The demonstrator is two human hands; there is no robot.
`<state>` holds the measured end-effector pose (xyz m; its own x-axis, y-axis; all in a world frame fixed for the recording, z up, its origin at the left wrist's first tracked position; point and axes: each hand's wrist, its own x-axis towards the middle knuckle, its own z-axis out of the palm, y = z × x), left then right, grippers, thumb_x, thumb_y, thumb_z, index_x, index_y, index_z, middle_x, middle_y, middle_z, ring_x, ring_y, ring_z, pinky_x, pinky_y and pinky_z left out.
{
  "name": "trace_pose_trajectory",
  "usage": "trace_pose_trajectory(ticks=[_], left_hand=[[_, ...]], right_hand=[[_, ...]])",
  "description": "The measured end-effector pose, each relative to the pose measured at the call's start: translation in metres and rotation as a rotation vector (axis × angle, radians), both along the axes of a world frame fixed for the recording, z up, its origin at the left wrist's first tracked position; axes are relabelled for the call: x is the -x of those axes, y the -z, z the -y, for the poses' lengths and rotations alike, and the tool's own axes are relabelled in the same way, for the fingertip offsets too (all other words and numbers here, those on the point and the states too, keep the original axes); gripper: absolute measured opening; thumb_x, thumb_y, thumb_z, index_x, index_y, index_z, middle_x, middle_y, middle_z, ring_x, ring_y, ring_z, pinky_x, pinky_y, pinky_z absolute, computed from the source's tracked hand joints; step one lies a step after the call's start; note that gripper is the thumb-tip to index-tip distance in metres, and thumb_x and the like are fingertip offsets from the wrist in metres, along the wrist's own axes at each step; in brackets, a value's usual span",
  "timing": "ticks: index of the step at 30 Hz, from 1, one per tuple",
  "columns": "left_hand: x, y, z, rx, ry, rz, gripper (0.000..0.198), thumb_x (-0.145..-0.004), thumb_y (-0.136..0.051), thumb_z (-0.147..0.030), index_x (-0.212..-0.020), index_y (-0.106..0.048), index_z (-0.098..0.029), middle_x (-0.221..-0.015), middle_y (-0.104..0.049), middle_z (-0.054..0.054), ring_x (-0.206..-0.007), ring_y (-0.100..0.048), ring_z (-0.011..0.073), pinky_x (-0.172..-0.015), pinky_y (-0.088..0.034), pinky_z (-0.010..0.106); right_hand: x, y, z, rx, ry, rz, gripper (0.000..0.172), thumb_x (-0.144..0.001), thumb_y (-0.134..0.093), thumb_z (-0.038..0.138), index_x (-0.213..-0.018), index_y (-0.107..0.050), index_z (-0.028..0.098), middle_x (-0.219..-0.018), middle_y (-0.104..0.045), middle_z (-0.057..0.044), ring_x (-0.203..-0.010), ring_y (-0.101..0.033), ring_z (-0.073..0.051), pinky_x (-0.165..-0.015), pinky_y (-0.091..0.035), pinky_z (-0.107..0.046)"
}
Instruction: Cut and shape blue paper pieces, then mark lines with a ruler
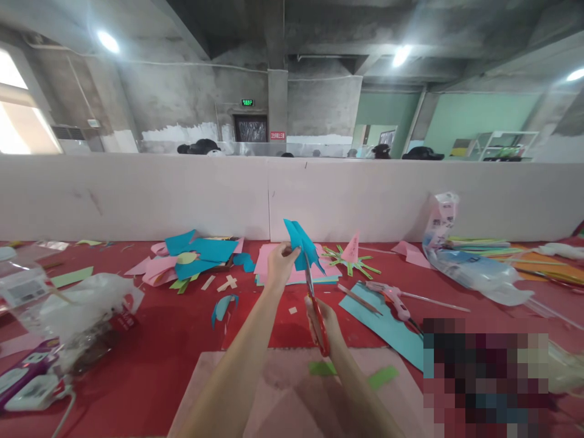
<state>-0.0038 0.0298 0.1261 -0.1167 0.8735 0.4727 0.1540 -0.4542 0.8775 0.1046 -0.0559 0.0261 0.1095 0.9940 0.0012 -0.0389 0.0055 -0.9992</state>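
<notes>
My left hand (281, 263) pinches a folded piece of blue paper (298, 240) above the middle of the table. In my right hand (325, 319) is a pair of scissors with red handles (321, 331), pointing up and away from me. Their blades (309, 277) meet the lower edge of the blue paper; whether they are apart there is too small to tell. Behind the paper lies a stack of pink and blue sheets (267, 267). A pink paper cone (352, 249) stands on green strips spread like rays, just right of the stack.
Blue and pink paper scraps (205, 252) are heaped at the back left. A pink glue gun (396, 298) and a pencil (360, 299) lie on a light blue sheet (387, 328) at right. Plastic bags (474, 274) flank both sides. A white partition (182, 194) closes off the back.
</notes>
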Motion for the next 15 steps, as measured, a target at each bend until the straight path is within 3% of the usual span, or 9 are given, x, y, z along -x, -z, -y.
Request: trace_pose_trajectory(ticks=[6, 15], left_hand=[[-0.004, 0.007, 0.002, 0.015, 0.095, 0.0, 0.012, -0.072, -0.063, -0.026, -0.079, -0.067, -0.017, -0.07, -0.065, 0.002, -0.067, -0.059, 0.0142, -0.063, -0.045, 0.023], [-0.007, 0.011, 0.012, 0.022, 0.137, -0.023, 0.021, -0.071, -0.064, -0.021, -0.092, -0.067, -0.019, -0.063, -0.059, -0.002, -0.062, -0.057, 0.0134, -0.061, -0.044, 0.023]], right_hand=[[0.001, 0.0, -0.001, -0.023, -0.046, -0.067, 0.058, -0.066, -0.051, 0.078, -0.071, -0.046, 0.02, -0.046, -0.04, 0.009, -0.028, -0.037, -0.006, -0.027, -0.031, -0.018], [0.0, 0.008, -0.008, -0.005, -0.102, -0.141, 0.059, -0.064, -0.05, 0.079, -0.069, -0.045, 0.02, -0.04, -0.04, 0.009, -0.027, -0.039, -0.007, -0.027, -0.032, -0.018]])
